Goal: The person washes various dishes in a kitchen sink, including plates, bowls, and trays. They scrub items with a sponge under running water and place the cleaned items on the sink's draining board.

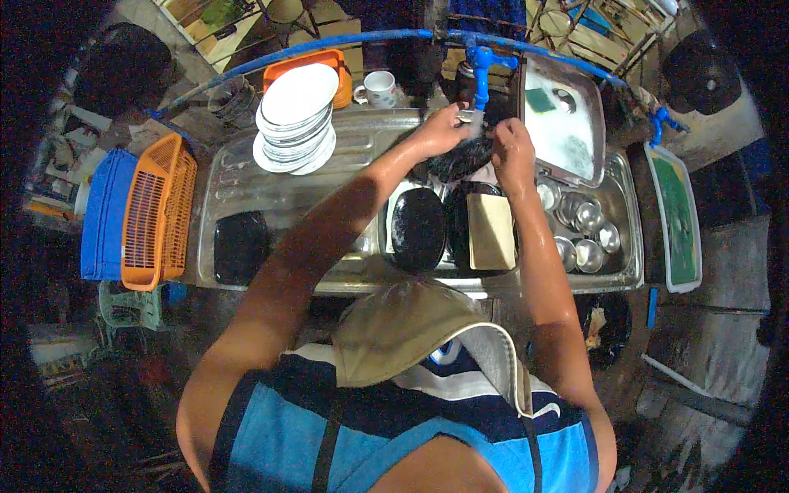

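Note:
Water runs from a blue faucet [482, 77] over the metal sink. My left hand [441, 130] is at the stream, its fingers around a small object that is too blurred to name. Just right of the stream, my right hand [513, 148] has its fingers curled; whether it holds anything I cannot tell. Below the hands is a dark, wet mass in the basin. Nearer to me lie a black oval dish [418, 229] and a cream rectangular item [491, 231]. Several small metal bowls [589, 217] sit in the sink's right part, below a tray of suds [564, 123] with a green scouring pad [540, 101].
Stacked white plates [298, 120] stand on the sink's drainboard [357, 145], beside an orange basket [343, 61] and a white mug [378, 90]. A black item [240, 246] lies at lower left. Orange and blue baskets [157, 212] flank the left edge; a green tray [675, 219] is at right.

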The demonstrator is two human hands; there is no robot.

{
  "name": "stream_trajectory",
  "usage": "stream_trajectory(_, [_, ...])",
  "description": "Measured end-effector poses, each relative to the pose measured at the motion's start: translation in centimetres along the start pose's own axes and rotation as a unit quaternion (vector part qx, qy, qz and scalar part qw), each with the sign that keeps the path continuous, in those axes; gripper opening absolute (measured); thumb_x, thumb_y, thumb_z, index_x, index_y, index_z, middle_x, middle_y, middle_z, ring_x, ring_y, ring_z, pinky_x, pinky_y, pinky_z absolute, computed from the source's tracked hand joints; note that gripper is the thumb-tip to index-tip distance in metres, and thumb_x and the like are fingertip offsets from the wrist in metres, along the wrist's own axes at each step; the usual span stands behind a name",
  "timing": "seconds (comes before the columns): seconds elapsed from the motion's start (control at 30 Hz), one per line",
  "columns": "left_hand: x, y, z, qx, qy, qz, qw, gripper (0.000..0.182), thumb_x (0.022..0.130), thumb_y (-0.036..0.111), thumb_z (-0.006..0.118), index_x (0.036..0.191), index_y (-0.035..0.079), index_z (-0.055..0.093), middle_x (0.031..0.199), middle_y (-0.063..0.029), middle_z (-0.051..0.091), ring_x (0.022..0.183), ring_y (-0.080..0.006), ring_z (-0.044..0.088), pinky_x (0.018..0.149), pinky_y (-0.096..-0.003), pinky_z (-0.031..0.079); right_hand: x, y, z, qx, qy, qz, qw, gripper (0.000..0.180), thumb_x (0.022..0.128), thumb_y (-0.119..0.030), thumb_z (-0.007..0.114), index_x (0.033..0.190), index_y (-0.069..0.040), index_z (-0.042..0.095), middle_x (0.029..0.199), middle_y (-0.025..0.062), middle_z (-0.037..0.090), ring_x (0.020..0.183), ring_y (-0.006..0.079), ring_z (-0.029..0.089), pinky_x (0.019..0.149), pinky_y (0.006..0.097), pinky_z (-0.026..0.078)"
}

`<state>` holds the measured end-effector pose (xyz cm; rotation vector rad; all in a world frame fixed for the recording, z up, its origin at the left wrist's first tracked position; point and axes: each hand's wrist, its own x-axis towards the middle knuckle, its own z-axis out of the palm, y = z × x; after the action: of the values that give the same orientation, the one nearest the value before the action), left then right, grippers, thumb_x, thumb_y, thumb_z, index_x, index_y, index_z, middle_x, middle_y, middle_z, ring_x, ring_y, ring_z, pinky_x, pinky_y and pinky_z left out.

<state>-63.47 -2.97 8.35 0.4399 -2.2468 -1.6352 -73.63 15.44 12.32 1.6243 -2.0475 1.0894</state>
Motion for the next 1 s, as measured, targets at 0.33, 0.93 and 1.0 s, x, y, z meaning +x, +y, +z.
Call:
stream_trajectory(0.33, [-7.3, 6.3, -2.0, 0.237, 0.027, 0.101, 0.966, 0.048, 0.082, 0.005, 0.068, 0.129, 0.009, 0.065, 0.115, -0.0265, 0.069, 0.104, -0.047, 0.066, 0.088, -0.0512, 0.053, 0.0, -4.9, 3.8, 0.126, 0.107, -0.002, 0.986, 0.031, 0.075, -0.004, 0.084, 0.093, -0.003, 0.059, 0.097, 0.0147, 0.058, 0.093, 0.0343, 0.057, 0.087, 0.0423, 0.046])
stream_trajectory(0.93, [-37.4, -8.0, -4.5, 0.422, 0.503, -0.302, 0.691, 0.06, 0.089, 0.021, 0.071, 0.14, -0.002, 0.05, 0.12, -0.0183, 0.064, 0.128, -0.0322, 0.052, 0.109, -0.0434, 0.041, -18.4, 7.3, 9.1, 0.311, -0.068, 0.434, 0.843, 0.03, 0.094, -0.014, 0.063, 0.119, 0.002, 0.066, 0.106, 0.0169, 0.073, 0.088, 0.0306, 0.069, 0.079, 0.0443, 0.055])
stream_trajectory(1.0, [-34.1, -7.3, -2.1, 0.206, 0.46, -0.21, 0.837, 0.051, 0.094, 0.026, 0.067, 0.136, -0.001, 0.054, 0.125, -0.0153, 0.064, 0.126, -0.0299, 0.055, 0.108, -0.044, 0.044, -19.3, 7.8, 7.9, 0.418, -0.066, 0.555, 0.716, 0.031, 0.095, -0.012, 0.062, 0.123, -0.001, 0.066, 0.108, 0.0119, 0.072, 0.089, 0.0265, 0.068, 0.078, 0.0417, 0.056])
